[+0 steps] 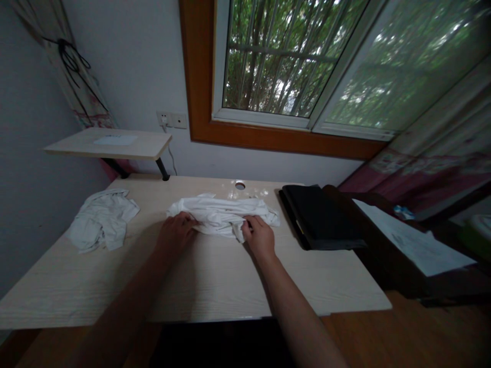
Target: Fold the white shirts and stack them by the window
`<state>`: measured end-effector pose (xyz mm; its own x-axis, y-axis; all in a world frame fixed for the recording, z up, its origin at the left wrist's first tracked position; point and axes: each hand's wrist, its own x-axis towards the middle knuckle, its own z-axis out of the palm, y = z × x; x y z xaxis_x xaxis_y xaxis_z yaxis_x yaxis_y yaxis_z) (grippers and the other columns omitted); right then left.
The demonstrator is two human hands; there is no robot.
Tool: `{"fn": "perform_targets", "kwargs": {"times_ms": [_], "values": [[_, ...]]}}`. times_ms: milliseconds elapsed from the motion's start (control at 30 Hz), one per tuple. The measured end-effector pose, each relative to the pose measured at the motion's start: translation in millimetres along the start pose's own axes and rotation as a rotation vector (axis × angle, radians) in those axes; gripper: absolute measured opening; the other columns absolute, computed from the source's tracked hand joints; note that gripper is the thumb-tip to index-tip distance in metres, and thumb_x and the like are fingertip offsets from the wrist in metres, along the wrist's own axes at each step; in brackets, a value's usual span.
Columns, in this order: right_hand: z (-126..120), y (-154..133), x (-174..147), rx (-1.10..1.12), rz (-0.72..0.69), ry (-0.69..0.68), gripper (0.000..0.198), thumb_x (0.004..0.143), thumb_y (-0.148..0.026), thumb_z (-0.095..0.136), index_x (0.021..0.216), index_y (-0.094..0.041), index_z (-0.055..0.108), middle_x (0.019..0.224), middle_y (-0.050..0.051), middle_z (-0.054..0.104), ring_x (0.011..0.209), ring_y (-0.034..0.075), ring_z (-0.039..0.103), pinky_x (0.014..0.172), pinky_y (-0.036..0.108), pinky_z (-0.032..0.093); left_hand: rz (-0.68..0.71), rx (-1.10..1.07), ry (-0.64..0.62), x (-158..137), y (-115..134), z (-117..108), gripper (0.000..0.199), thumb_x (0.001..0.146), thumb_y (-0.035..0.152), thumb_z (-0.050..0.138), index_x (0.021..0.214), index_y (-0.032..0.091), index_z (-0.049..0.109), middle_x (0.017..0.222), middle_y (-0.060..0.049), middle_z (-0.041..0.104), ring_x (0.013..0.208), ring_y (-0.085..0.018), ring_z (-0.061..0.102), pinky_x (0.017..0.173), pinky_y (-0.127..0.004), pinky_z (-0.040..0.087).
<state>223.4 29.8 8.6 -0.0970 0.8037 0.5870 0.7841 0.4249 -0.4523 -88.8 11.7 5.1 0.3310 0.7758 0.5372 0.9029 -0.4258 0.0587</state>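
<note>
A white cloth garment [218, 210], bunched lengthwise into a wrinkled strip, lies across the middle of the table. At its left part, my left hand [178, 230] has its fingers closed on the near edge. My right hand [259, 234] pinches a fold of the same garment toward its right end. Whether it is a shirt or another piece of clothing I cannot tell. Farther left, apart from both hands, lies a second crumpled white cloth [103, 220].
The pale wooden table [215, 286] has a raised shelf [146, 144] at its back left with a paper on it. Black folders [324, 214] lie stacked at the right. Beyond the table's right edge is a dark surface with a white sheet [414, 237].
</note>
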Motion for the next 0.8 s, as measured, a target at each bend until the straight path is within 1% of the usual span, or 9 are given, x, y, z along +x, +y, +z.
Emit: {"fn": "perform_targets", "kwargs": {"times_ms": [67,133,200,267,333,500,633,700,800], "values": [[-7.7,6.2,1.2,0.078,0.091,0.178,0.022,0.096,-0.026,0.052,0.104,-0.021,0.071,0.095,0.007,0.071,0.084,0.022,0.065,0.08,0.035,0.052,-0.182,-0.055,0.139,-4.0,-15.1,-5.7,0.029,0.086,0.012,0.056,0.105,0.023,0.074,0.112,-0.01,0.06,0.094,-0.023,0.062,0.084,-0.038,0.053],[-14.7,13.4,1.8,0.162,0.222,0.403,0.023,0.099,-0.031,0.049,0.105,-0.02,0.068,0.098,0.008,0.069,0.091,0.024,0.064,0.084,0.036,0.05,-0.388,-0.109,0.335,-7.8,-29.8,-11.5,0.029,0.084,0.011,0.052,0.102,0.021,0.074,0.112,-0.01,0.058,0.099,-0.023,0.061,0.088,-0.038,0.053],[-19.3,19.1,2.3,0.238,0.334,0.563,0.025,0.1,-0.036,0.047,0.107,-0.019,0.065,0.103,0.009,0.067,0.098,0.024,0.062,0.088,0.038,0.049,-0.549,-0.142,0.524,-10.1,-41.2,-15.0,0.028,0.086,0.013,0.049,0.096,0.02,0.074,0.109,-0.009,0.057,0.103,-0.023,0.059,0.094,-0.04,0.051],[-20.7,20.8,3.0,0.307,0.381,0.592,0.026,0.1,-0.039,0.047,0.107,-0.019,0.063,0.105,0.009,0.066,0.1,0.024,0.062,0.092,0.04,0.048,-0.617,-0.168,0.619,-10.4,-48.0,-15.5,0.029,0.089,0.015,0.046,0.089,0.02,0.075,0.105,-0.008,0.058,0.104,-0.023,0.059,0.097,-0.041,0.05],[-19.3,18.1,4.0,0.381,0.372,0.548,0.025,0.099,-0.04,0.048,0.106,-0.02,0.061,0.106,0.009,0.066,0.103,0.024,0.062,0.096,0.041,0.046,-0.613,-0.192,0.624,-9.7,-50.5,-14.0,0.029,0.091,0.017,0.047,0.085,0.02,0.075,0.105,-0.008,0.059,0.104,-0.023,0.06,0.1,-0.042,0.05],[-13.7,9.0,3.5,0.652,0.369,0.435,0.019,0.098,-0.037,0.043,0.105,-0.023,0.055,0.104,0.006,0.069,0.1,0.022,0.063,0.095,0.039,0.046,-0.47,-0.195,0.568,-9.3,-43.7,-12.7,0.025,0.094,0.021,0.051,0.097,0.02,0.075,0.114,-0.009,0.066,0.112,-0.024,0.061,0.105,-0.046,0.048],[-12.1,12.3,-0.2,0.647,0.437,0.339,0.016,0.092,-0.038,0.047,0.094,-0.024,0.054,0.09,0.001,0.059,0.089,0.021,0.057,0.083,0.032,0.045,-0.136,-0.215,0.343,-5.3,-22.9,-10.9,0.028,0.098,0.022,0.052,0.119,0.024,0.068,0.127,-0.009,0.067,0.122,-0.024,0.061,0.11,-0.047,0.046],[-11.2,14.5,-0.4,0.7,0.417,0.228,0.014,0.09,-0.037,0.046,0.091,-0.024,0.053,0.085,0.0,0.054,0.083,0.02,0.054,0.076,0.03,0.045,0.049,-0.22,0.211,-0.9,-9.4,-7.4,0.036,0.099,0.023,0.052,0.133,0.024,0.061,0.14,-0.01,0.062,0.131,-0.025,0.056,0.113,-0.047,0.044],[-9.4,15.9,2.0,0.848,0.394,0.046,0.012,0.087,-0.035,0.045,0.085,-0.024,0.05,0.077,-0.001,0.049,0.072,0.019,0.051,0.067,0.028,0.043,0.202,-0.195,0.061,6.0,9.5,0.0,0.052,0.099,0.03,0.056,0.149,0.02,0.046,0.155,-0.014,0.05,0.143,-0.028,0.046,0.118,-0.049,0.041]]}}
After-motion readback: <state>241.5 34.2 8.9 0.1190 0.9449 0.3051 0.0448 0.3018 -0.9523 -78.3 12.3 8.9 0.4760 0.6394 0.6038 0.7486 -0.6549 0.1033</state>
